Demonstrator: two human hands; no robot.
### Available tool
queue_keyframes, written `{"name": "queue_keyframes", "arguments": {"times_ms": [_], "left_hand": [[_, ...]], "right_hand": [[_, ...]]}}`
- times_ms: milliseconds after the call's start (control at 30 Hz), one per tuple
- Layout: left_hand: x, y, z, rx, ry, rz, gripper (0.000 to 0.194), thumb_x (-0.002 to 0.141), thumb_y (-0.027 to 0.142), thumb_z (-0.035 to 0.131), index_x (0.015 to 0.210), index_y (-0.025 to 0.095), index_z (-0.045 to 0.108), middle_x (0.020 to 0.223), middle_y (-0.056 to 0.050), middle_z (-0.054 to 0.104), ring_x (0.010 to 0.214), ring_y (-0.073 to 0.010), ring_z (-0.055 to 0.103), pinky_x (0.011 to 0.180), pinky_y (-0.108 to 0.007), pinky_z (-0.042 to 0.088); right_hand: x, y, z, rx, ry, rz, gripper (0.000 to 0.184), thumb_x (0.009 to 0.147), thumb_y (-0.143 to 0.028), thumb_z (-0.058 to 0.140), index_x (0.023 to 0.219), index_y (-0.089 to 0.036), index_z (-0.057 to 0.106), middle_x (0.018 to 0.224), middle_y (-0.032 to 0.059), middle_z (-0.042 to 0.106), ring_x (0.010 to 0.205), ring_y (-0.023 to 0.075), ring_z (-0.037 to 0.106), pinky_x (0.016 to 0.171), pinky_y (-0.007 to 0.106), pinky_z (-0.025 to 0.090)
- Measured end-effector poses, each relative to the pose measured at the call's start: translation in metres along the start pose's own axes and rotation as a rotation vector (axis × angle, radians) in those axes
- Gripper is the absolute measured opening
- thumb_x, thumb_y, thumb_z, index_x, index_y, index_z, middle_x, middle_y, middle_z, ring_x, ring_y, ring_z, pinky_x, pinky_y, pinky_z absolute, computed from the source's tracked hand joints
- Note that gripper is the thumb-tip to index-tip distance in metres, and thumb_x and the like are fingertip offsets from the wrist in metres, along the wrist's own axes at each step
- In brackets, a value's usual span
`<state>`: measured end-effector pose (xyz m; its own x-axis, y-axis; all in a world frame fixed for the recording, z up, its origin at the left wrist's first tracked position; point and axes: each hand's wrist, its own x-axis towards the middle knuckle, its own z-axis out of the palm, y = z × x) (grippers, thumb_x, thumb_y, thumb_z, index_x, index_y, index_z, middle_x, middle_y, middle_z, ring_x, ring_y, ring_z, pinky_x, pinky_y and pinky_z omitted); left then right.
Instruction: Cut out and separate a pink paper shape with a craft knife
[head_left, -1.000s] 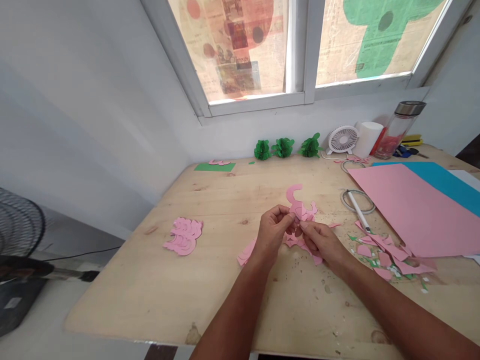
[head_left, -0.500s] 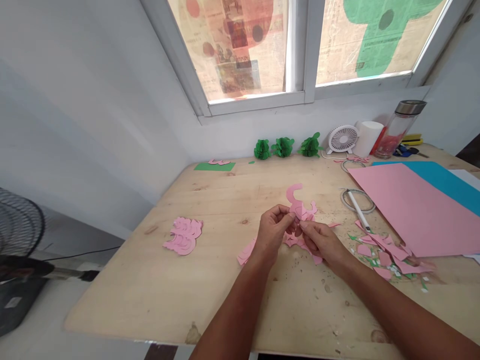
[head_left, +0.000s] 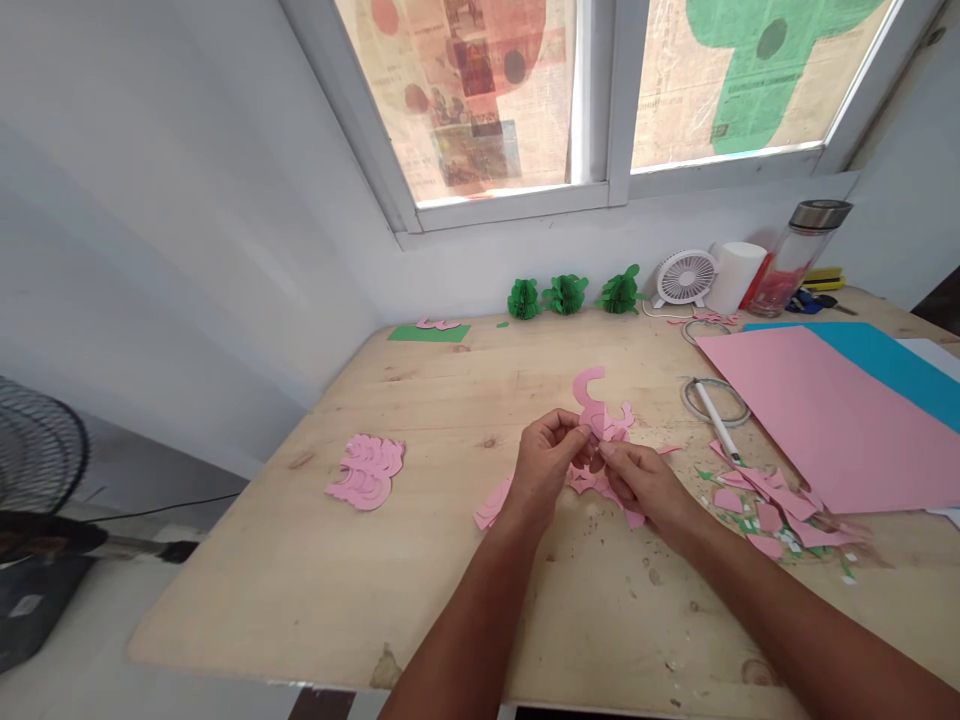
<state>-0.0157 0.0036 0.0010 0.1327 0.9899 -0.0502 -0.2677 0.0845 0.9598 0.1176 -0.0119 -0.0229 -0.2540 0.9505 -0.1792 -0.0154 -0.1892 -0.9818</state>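
Observation:
Between my two hands is a pink paper cutout (head_left: 591, 390) with a curved, hook-like end pointing up. My left hand (head_left: 551, 455) pinches it from the left, thumb against fingers. From the right, my right hand (head_left: 637, 480) grips its lower edge with closed fingertips, almost touching the left ones. Pink paper scraps (head_left: 589, 480) lie on the table under my hands, partly hidden by them. Left of my left wrist is another pink paper piece (head_left: 491, 505), partly covered by the forearm.
A stack of pink cutouts (head_left: 367, 470) lies to the left. Paper scraps (head_left: 780, 510), a white pen (head_left: 718, 422) and a pink sheet (head_left: 840, 420) are on the right. Green paper figures (head_left: 568, 294), a small fan (head_left: 686, 277) and a glass bottle (head_left: 799, 260) stand along the wall.

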Motion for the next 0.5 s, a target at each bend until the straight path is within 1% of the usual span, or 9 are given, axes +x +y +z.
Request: {"name": "queue_keyframes", "arguments": {"times_ms": [167, 300, 500], "left_hand": [[0.0, 0.0003, 0.0001, 0.007, 0.007, -0.007, 0.017, 0.066, 0.029, 0.064, 0.069, 0.015, 0.055, 0.055, 0.001, 0.055, 0.05, -0.0083, 0.048, 0.052, -0.023, 0.038], [-0.0007, 0.0007, 0.0001, 0.008, -0.013, -0.008, 0.015, 0.067, 0.028, 0.063, 0.069, 0.015, 0.056, 0.055, 0.001, 0.055, 0.051, -0.0085, 0.048, 0.053, -0.023, 0.038], [-0.0007, 0.002, 0.0008, 0.006, 0.002, -0.029, 0.016, 0.066, 0.028, 0.065, 0.069, 0.015, 0.056, 0.056, 0.0, 0.055, 0.051, -0.0085, 0.048, 0.053, -0.022, 0.038]], "right_hand": [[0.0, -0.0007, 0.0007, -0.012, 0.004, 0.002, 0.04, 0.077, -0.055, 0.047, 0.065, -0.017, 0.05, 0.042, -0.0083, 0.027, 0.038, 0.007, 0.02, 0.038, 0.021, 0.012], [0.0011, 0.0011, 0.0003, 0.002, 0.007, 0.005, 0.04, 0.077, -0.055, 0.048, 0.063, -0.018, 0.048, 0.042, -0.0082, 0.027, 0.038, 0.0068, 0.02, 0.038, 0.021, 0.012], [0.0019, 0.002, -0.0008, -0.007, 0.001, 0.004, 0.041, 0.076, -0.056, 0.048, 0.063, -0.018, 0.048, 0.041, -0.0083, 0.027, 0.037, 0.0068, 0.02, 0.037, 0.021, 0.012]]}}
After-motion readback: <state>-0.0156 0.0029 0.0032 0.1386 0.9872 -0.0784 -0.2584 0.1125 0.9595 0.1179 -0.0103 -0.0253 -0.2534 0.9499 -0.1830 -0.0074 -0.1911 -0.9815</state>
